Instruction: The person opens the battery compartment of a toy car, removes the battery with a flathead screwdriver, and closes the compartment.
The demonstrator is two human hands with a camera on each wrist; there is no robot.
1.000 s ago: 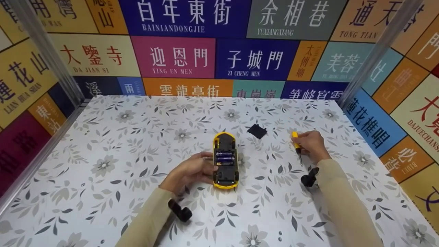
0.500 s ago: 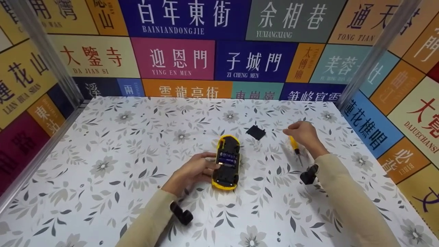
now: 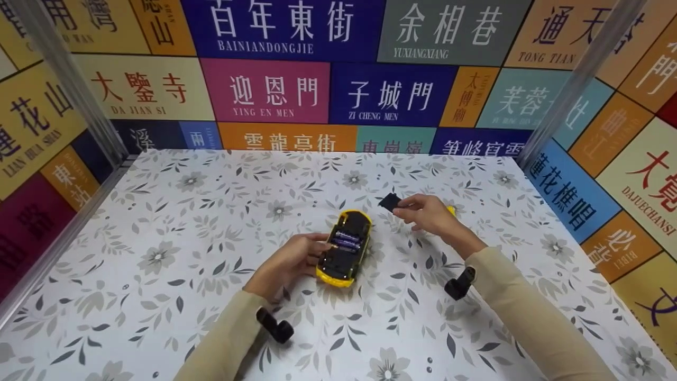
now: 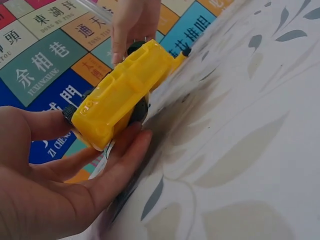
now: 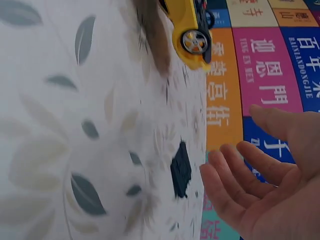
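A yellow toy car [image 3: 344, 248] is gripped upside down in my left hand [image 3: 288, 262], tilted above the table. Its battery bay lies uncovered, with batteries [image 3: 346, 242] inside. In the left wrist view the fingers and thumb hold one end of the car [image 4: 120, 95]. My right hand [image 3: 431, 214] reaches over the black battery cover [image 3: 390, 202]. From the head, the fingertips overlap the cover's right edge; in the right wrist view the hand [image 5: 265, 175] has loosely bent fingers just apart from the cover [image 5: 181, 170], which lies on the table.
A screwdriver [image 3: 451, 209] lies behind the right hand, only the end of its yellow handle showing. The table is covered by a floral cloth [image 3: 211, 317]. Printed panels [image 3: 264, 90] stand along the back and sides, with clear posts [image 3: 571, 79] at the corners.
My right hand has let go of the screwdriver, leaving it on the table, and moved left to the battery cover. The left hand has turned the car and tilted it slightly.
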